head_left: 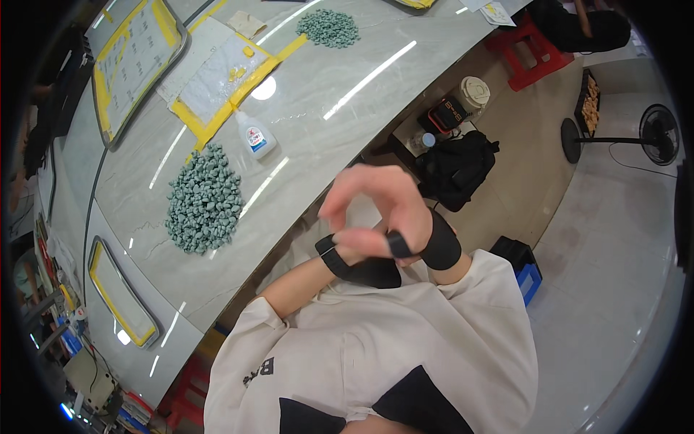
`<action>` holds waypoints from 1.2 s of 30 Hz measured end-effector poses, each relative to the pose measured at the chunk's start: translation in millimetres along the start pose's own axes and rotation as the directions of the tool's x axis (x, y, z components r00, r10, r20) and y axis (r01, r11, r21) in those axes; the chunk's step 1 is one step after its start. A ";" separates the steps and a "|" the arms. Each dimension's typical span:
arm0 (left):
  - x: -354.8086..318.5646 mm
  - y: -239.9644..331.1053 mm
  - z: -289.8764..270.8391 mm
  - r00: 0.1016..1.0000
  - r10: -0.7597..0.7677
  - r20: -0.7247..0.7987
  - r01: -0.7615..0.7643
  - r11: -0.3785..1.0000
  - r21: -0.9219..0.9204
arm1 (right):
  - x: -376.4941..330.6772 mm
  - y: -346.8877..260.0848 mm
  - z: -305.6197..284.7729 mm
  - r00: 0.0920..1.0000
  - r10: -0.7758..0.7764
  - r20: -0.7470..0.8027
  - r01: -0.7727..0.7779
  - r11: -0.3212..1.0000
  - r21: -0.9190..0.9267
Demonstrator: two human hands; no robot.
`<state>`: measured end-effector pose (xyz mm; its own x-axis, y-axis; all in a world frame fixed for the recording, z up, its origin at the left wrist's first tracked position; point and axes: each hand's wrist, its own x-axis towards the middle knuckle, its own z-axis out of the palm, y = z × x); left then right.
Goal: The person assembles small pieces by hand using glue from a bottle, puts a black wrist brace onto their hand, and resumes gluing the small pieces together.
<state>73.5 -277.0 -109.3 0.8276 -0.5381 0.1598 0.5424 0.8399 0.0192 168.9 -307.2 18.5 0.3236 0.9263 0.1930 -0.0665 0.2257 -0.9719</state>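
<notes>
My right hand point(399, 197) is raised in front of my body, its fingers curled round in a wide C. The thumb stands apart from the fingertips, and nothing shows between them. A black wrap covers that wrist, and a black band circles the thumb. Behind it is my left hand point(352, 254), also in a black wrap; its fingers are hidden, so I cannot tell whether it touches the right wrist. Nearest on the table lies a heap of small grey-green pieces point(204, 199). Beside the heap, a white squeeze bottle point(256, 137) lies on its side.
The grey marble-patterned table point(303, 152) also bears a yellow-taped sheet point(206, 130), a second grey-green heap point(329, 29) and yellow-edged trays point(155, 334). Off its right edge are a black bag point(459, 170), a red stool point(531, 54) and a fan point(658, 134).
</notes>
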 end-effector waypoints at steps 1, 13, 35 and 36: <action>-0.3 -0.8 -19.6 0.994 -0.052 0.095 0.054 0.998 -0.016 | 2.1 2.4 -2.5 0.991 0.071 -0.116 -0.049 0.981 0.185; -10.4 10.3 -2.1 0.994 -0.081 -0.077 0.106 0.898 0.427 | -2.0 51.1 -31.4 0.889 -0.075 -0.452 0.310 0.825 0.472; -9.5 42.6 31.2 0.876 0.030 -0.482 0.370 0.601 0.709 | -35.6 82.3 -60.9 0.888 0.288 -0.358 0.252 0.345 0.904; -10.5 42.4 36.3 0.879 0.010 -0.478 0.354 0.657 0.666 | -36.9 79.3 -58.8 0.895 0.255 -0.367 0.266 0.357 0.895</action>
<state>82.5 -233.1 -74.3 0.8017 -0.4979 -0.3307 0.5531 0.4081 0.7263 207.1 -341.2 -73.6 0.6191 0.7754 -0.1243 -0.7829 0.5970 -0.1751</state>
